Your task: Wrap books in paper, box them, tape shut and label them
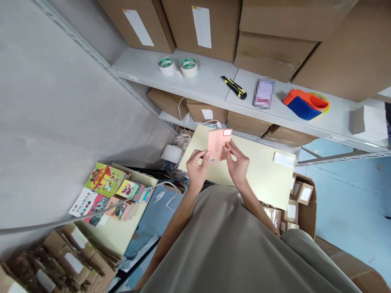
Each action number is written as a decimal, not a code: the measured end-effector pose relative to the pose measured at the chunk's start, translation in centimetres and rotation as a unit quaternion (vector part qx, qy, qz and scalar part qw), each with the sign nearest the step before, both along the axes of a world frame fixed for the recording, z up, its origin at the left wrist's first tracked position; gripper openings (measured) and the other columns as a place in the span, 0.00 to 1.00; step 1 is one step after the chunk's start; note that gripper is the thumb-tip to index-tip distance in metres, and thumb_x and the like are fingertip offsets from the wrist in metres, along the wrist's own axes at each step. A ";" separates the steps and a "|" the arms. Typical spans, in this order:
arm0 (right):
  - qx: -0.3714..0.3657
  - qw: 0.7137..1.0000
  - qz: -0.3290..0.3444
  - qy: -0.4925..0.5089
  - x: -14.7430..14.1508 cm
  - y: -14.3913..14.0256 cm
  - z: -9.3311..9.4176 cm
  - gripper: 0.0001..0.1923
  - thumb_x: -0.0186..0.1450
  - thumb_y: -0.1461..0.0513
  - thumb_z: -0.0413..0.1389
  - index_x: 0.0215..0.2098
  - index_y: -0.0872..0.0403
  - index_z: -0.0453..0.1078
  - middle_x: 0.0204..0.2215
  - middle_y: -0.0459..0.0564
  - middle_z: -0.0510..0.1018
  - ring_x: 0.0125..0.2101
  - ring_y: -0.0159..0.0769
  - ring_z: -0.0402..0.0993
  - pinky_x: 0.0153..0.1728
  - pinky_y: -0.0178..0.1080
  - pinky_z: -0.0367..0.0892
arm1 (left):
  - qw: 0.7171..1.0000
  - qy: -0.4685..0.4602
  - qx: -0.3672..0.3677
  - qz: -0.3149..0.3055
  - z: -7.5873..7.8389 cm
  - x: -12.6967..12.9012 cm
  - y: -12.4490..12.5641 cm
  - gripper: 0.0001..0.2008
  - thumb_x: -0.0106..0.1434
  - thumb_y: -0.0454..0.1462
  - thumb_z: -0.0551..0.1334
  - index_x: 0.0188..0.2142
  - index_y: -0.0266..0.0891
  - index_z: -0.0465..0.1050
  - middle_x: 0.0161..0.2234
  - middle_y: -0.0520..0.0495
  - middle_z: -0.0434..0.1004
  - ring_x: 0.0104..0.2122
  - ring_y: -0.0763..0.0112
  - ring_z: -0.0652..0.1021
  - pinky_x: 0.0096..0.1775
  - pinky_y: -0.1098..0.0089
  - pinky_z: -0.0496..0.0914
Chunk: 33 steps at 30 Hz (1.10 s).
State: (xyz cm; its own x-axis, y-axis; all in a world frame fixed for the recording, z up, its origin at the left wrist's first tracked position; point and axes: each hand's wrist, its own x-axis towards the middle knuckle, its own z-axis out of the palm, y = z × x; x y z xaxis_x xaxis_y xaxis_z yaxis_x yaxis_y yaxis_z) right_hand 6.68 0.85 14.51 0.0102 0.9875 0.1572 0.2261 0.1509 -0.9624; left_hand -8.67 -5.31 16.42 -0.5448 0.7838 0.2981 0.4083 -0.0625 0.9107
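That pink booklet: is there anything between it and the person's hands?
Nothing visible. The left hand and right hand both hold the pink booklet directly, above the pale yellow tabletop.

A grey metal shelf (210, 83) carries two tape rolls (177, 66) near its left end. A yellow-black utility knife (233, 87) lies mid-shelf; orange and blue scoops (305, 104) and a white box (368, 120) sit toward the right end, with cardboard boxes (269, 49) along the back.

No lettering is legible; the pink booklet (218, 145) bears a barcode sticker too small to read.
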 end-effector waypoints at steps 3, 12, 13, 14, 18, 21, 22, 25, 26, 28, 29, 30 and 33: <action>0.016 0.999 0.030 0.019 -0.6 -0.8 0.9 0.30 0.74 0.37 0.65 0.59 0.48 0.88 0.63 0.57 0.88 0.66 0.58 0.85 0.66 0.57 0.82 | 0.997 0.067 0.023 -0.032 0.0 1.3 -0.5 0.18 0.81 0.51 0.66 0.43 0.43 0.88 0.37 0.46 0.84 0.38 0.65 0.83 0.43 0.67 0.77; -0.057 0.984 0.097 0.141 -0.5 -0.4 2.6 0.33 0.73 0.31 0.63 0.37 0.51 0.83 0.24 0.45 0.81 0.25 0.37 0.77 0.27 0.37 0.74 | 0.989 0.104 0.021 -0.105 1.3 0.1 -0.2 0.14 0.81 0.48 0.67 0.55 0.46 0.89 0.46 0.42 0.87 0.44 0.62 0.84 0.48 0.63 0.79; -0.068 0.980 0.111 0.151 -0.2 -0.1 2.7 0.33 0.72 0.31 0.64 0.38 0.51 0.83 0.23 0.45 0.80 0.24 0.37 0.75 0.26 0.37 0.73 | 0.993 0.075 0.000 -0.091 1.8 -0.9 0.0 0.16 0.79 0.50 0.69 0.57 0.46 0.88 0.50 0.41 0.88 0.44 0.62 0.84 0.48 0.63 0.80; -0.079 0.976 0.127 0.160 0.2 0.1 2.8 0.33 0.70 0.31 0.66 0.39 0.51 0.84 0.24 0.45 0.80 0.25 0.36 0.75 0.27 0.37 0.74 | 0.996 0.039 -0.025 -0.080 2.3 -1.9 0.2 0.19 0.77 0.52 0.71 0.57 0.45 0.88 0.51 0.41 0.87 0.43 0.62 0.84 0.45 0.63 0.80; -0.113 0.960 0.169 0.192 1.0 0.9 2.9 0.32 0.68 0.31 0.68 0.42 0.50 0.85 0.27 0.45 0.83 0.27 0.37 0.78 0.28 0.37 0.76 | 0.968 -0.145 -0.109 -0.172 3.4 -4.7 0.9 0.26 0.67 0.60 0.76 0.47 0.41 0.90 0.42 0.43 0.89 0.38 0.61 0.84 0.40 0.65 0.80; -0.119 0.957 0.161 0.209 1.0 1.4 2.6 0.29 0.66 0.34 0.73 0.41 0.50 0.86 0.27 0.44 0.85 0.27 0.37 0.80 0.31 0.38 0.80 | 0.964 -0.174 -0.107 -0.169 3.3 -4.9 1.2 0.26 0.61 0.59 0.80 0.41 0.40 0.88 0.37 0.45 0.88 0.36 0.63 0.83 0.39 0.66 0.79; -0.117 0.957 0.154 0.216 1.0 1.6 2.5 0.28 0.64 0.35 0.75 0.41 0.49 0.87 0.29 0.45 0.87 0.29 0.38 0.83 0.34 0.40 0.82 | 0.969 -0.167 -0.097 -0.153 3.2 -4.8 1.2 0.25 0.60 0.58 0.81 0.41 0.41 0.88 0.37 0.46 0.87 0.35 0.64 0.82 0.38 0.67 0.78; -0.091 0.960 0.132 0.231 1.2 2.0 2.3 0.26 0.61 0.39 0.79 0.44 0.48 0.88 0.39 0.48 0.93 0.39 0.44 0.90 0.47 0.46 0.87 | 0.980 -0.147 -0.059 -0.120 2.9 -4.5 1.1 0.23 0.62 0.57 0.80 0.42 0.42 0.86 0.37 0.48 0.86 0.33 0.68 0.80 0.35 0.69 0.76; -0.076 0.963 0.130 0.225 1.4 2.0 2.3 0.25 0.61 0.40 0.79 0.44 0.48 0.89 0.42 0.49 0.94 0.42 0.46 0.92 0.51 0.48 0.87 | 0.982 -0.140 -0.043 -0.116 2.9 -4.5 1.1 0.22 0.63 0.56 0.80 0.43 0.42 0.85 0.37 0.48 0.86 0.33 0.68 0.80 0.36 0.69 0.77; -0.040 0.968 0.142 0.202 1.7 2.0 2.5 0.21 0.64 0.42 0.78 0.45 0.47 0.90 0.47 0.50 0.94 0.49 0.49 0.92 0.59 0.51 0.86 | 0.986 -0.117 -0.011 -0.120 2.8 -4.7 1.0 0.20 0.65 0.54 0.79 0.43 0.43 0.84 0.38 0.47 0.86 0.36 0.67 0.83 0.41 0.68 0.80; -0.019 0.969 0.153 0.193 1.8 1.9 2.6 0.19 0.66 0.43 0.76 0.45 0.45 0.91 0.49 0.50 0.94 0.53 0.49 0.92 0.62 0.52 0.84 | 0.987 -0.101 0.004 -0.128 2.9 -4.9 1.0 0.18 0.66 0.53 0.78 0.43 0.43 0.84 0.40 0.46 0.87 0.40 0.65 0.85 0.46 0.66 0.81; 0.003 0.968 0.164 0.187 1.9 1.8 2.8 0.17 0.68 0.43 0.75 0.44 0.44 0.91 0.50 0.49 0.94 0.56 0.50 0.91 0.66 0.52 0.82 | 0.987 -0.085 0.016 -0.137 2.9 -5.0 0.9 0.16 0.68 0.52 0.77 0.42 0.43 0.83 0.43 0.45 0.88 0.44 0.63 0.87 0.51 0.63 0.82; 0.047 0.966 0.180 0.177 2.1 1.5 3.2 0.16 0.73 0.43 0.70 0.39 0.42 0.91 0.51 0.49 0.93 0.61 0.49 0.89 0.72 0.55 0.77 | 0.987 -0.052 0.036 -0.149 3.1 -4.9 0.6 0.14 0.72 0.50 0.74 0.40 0.44 0.81 0.51 0.41 0.89 0.54 0.58 0.88 0.60 0.55 0.82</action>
State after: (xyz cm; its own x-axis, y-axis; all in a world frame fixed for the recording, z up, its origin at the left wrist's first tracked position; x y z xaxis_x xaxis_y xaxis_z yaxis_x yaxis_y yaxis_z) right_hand 8.82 2.32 17.76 -0.2624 0.9184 0.2960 -0.1983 0.2489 -0.9480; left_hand -13.62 -4.67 19.53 -0.3241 0.8924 0.3141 0.2661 -0.2326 0.9355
